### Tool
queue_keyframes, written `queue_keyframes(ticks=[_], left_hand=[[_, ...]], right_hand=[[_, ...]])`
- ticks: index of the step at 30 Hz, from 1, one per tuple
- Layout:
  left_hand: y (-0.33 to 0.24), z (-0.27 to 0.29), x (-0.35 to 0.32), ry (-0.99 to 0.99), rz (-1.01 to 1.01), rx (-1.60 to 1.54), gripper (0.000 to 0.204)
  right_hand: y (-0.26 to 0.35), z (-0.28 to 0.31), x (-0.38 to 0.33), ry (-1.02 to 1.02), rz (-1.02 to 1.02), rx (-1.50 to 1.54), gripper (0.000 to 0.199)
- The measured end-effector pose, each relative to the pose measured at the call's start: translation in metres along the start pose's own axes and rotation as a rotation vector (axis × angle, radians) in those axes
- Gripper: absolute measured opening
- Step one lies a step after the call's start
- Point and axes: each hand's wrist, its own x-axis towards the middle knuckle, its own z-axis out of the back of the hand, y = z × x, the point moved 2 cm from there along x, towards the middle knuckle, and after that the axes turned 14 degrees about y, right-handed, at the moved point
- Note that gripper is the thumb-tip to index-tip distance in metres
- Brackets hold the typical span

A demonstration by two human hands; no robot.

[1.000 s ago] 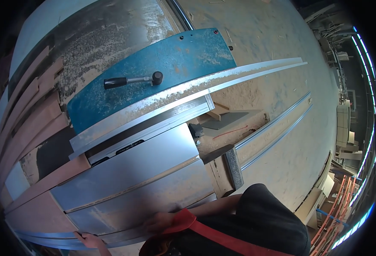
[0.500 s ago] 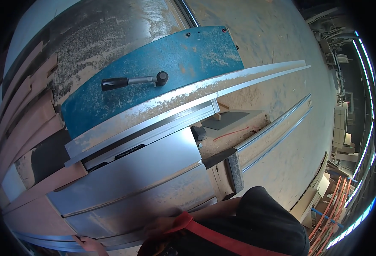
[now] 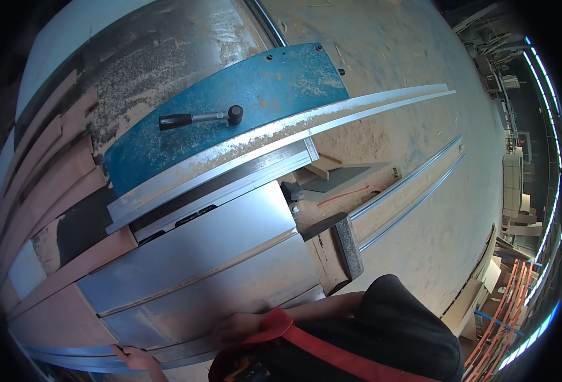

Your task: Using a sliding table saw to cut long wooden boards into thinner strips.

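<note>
A table saw fills the middle, with a bare metal table (image 3: 192,261) and a long metal fence (image 3: 243,145). At the lower left, a wide pinkish board (image 3: 58,321) lies flat on the table. My left hand (image 3: 136,358) grips the near corner of this board with its fingertips, beside a metal rail (image 3: 77,361). A narrow pinkish strip (image 3: 80,268) runs along the board's far side to the dark slot (image 3: 195,216) in the table. My right hand (image 3: 237,328) rests in shadow on the table's near edge, fingers loosely laid down and holding nothing visible.
Behind the fence stands a blue panel (image 3: 230,95) with a black-handled lever (image 3: 198,118). Several pinkish strips (image 3: 45,153) are piled at the left. Twin metal rails (image 3: 415,191) reach over the dusty floor (image 3: 421,248) at the right. An orange rack (image 3: 501,299) stands far right.
The whole view has shifted slightly, with the saw a little higher at its near side. My right hand shows more clearly on the table edge. My left hand stays at the board's corner.
</note>
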Motion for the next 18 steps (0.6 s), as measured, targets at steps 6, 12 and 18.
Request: queue_keyframes(ticks=[6, 12, 18], left_hand=[[-0.009, 0.008, -0.010, 0.019, -0.050, -0.009, 0.050], [-0.002, 0.025, -0.008, -0.021, -0.165, -0.030, 0.048], [0.006, 0.025, -0.046, -0.029, -0.156, -0.139, 0.041]], right_hand=[[0.024, 0.014, 0.001, -0.033, -0.061, -0.198, 0.013], [0.097, 0.052, -0.009, -0.342, -0.273, -0.113, 0.018], [0.162, 0.167, -0.089, -0.711, -0.494, -0.330, 0.019]])
